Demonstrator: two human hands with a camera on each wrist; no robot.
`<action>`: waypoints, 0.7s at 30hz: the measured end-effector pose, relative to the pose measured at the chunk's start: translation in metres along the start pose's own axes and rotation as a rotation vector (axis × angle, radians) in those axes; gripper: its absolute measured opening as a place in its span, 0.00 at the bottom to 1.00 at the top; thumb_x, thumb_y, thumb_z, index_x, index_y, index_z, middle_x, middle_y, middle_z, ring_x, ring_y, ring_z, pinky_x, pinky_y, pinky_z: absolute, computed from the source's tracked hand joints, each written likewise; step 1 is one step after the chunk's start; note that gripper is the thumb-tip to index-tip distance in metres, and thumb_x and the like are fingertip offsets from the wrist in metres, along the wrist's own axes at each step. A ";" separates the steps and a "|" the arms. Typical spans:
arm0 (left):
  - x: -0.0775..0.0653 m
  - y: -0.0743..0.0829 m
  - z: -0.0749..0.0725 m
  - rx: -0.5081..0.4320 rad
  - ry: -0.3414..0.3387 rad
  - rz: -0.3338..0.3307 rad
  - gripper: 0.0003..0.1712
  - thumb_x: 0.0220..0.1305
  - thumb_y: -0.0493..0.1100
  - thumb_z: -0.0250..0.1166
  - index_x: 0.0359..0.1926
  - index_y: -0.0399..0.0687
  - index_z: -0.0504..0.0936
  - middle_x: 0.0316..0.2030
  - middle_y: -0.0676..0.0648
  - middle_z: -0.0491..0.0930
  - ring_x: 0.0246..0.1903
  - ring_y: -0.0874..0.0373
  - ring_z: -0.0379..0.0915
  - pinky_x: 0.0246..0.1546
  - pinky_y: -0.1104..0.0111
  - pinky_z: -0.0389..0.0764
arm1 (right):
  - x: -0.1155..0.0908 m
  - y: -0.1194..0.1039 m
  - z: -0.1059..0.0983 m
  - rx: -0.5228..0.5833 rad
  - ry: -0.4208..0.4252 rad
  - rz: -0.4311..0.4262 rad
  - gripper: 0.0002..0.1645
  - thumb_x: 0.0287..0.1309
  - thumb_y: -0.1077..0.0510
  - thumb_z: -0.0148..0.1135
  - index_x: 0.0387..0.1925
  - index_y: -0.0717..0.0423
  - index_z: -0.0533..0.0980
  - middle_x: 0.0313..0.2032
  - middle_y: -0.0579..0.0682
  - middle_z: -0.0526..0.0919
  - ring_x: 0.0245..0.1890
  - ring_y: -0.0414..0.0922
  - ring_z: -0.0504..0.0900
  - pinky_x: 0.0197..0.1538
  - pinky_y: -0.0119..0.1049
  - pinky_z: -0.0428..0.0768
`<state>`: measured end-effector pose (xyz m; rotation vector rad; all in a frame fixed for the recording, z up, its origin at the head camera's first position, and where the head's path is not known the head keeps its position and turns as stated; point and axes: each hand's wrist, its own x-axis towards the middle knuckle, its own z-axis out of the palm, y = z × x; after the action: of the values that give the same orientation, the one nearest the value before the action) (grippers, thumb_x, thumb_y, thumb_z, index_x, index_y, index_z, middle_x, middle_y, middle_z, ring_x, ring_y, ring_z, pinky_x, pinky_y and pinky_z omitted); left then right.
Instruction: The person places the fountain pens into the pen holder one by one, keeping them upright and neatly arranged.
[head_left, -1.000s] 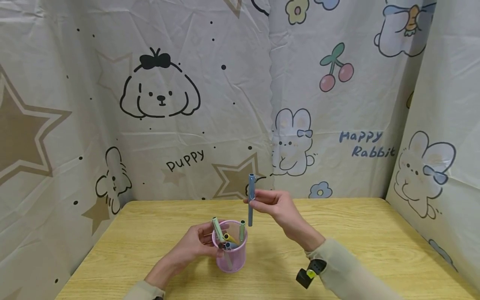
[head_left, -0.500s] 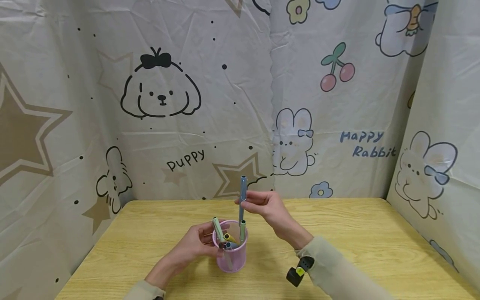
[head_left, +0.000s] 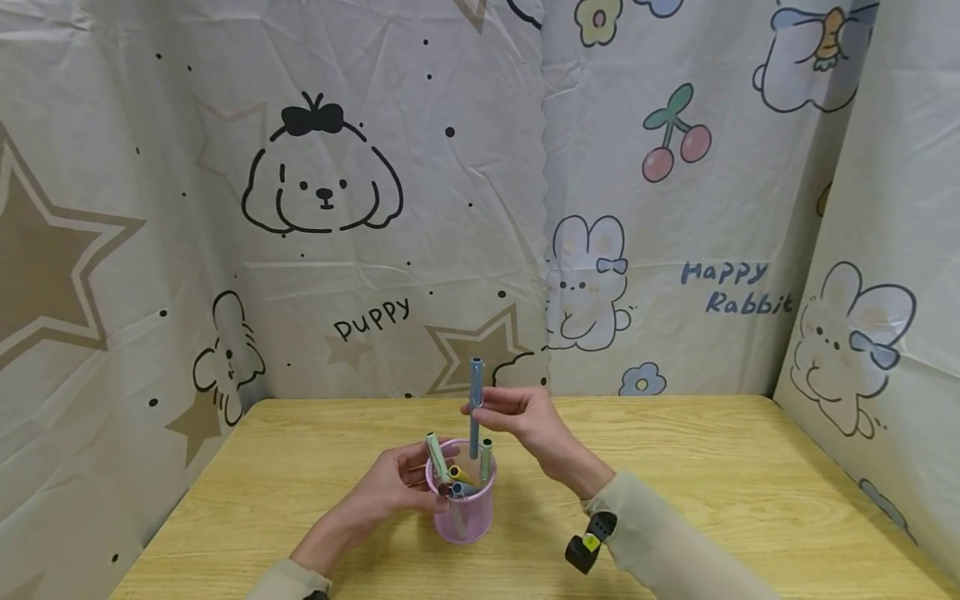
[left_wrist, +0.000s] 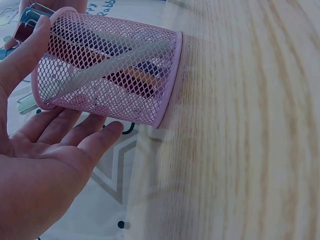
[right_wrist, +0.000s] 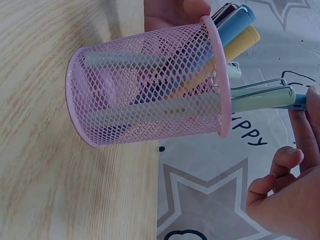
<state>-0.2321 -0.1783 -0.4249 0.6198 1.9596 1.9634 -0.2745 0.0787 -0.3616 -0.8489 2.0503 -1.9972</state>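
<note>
A pink mesh pen cup [head_left: 474, 523] stands upright on the table. My left hand [head_left: 392, 483] holds it near the rim, thumb on the near side and fingers round the far side. Between thumb and fingertips, my right hand [head_left: 531, 421] pinches a blue pen [head_left: 476, 383] upright, its lower end overlapping the cup's mouth in the head view. Several capped pens lean in the cup: a light green pen [head_left: 435, 454] at left, another green pen [right_wrist: 262, 100], a yellow pen [right_wrist: 242, 42], a second blue pen [right_wrist: 237, 25] and a dark one beside the left thumb.
The wooden table [head_left: 637, 500] spreads around the cup. Behind it and at both sides hangs a pale curtain [head_left: 465, 167] printed with cartoon animals and stars. A black device [head_left: 588, 543] is strapped to the right wrist.
My right hand has moved left and slightly down with the blue pen, from right of the cup to over its mouth. My left hand and the cup have stayed in place.
</note>
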 end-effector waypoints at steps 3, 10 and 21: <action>0.000 0.000 0.000 -0.005 -0.003 0.001 0.47 0.58 0.30 0.77 0.76 0.33 0.67 0.73 0.32 0.68 0.68 0.44 0.72 0.69 0.57 0.72 | 0.001 0.001 0.001 -0.003 0.001 0.003 0.21 0.72 0.61 0.67 0.62 0.67 0.81 0.53 0.59 0.88 0.61 0.63 0.81 0.65 0.49 0.79; 0.001 0.000 -0.001 -0.008 -0.006 0.003 0.46 0.58 0.31 0.77 0.76 0.33 0.67 0.73 0.32 0.68 0.69 0.44 0.70 0.70 0.56 0.71 | 0.002 0.002 0.003 -0.005 -0.007 0.017 0.21 0.72 0.62 0.66 0.63 0.66 0.81 0.54 0.60 0.88 0.60 0.58 0.83 0.65 0.49 0.79; 0.000 0.000 -0.001 -0.007 -0.012 0.007 0.46 0.59 0.32 0.77 0.76 0.33 0.66 0.73 0.33 0.69 0.69 0.43 0.70 0.70 0.57 0.72 | 0.004 0.009 0.005 -0.013 -0.023 0.044 0.21 0.71 0.61 0.67 0.61 0.65 0.82 0.53 0.59 0.88 0.62 0.59 0.81 0.66 0.49 0.78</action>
<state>-0.2328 -0.1787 -0.4246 0.6356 1.9457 1.9647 -0.2785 0.0720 -0.3693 -0.8174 2.0539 -1.9446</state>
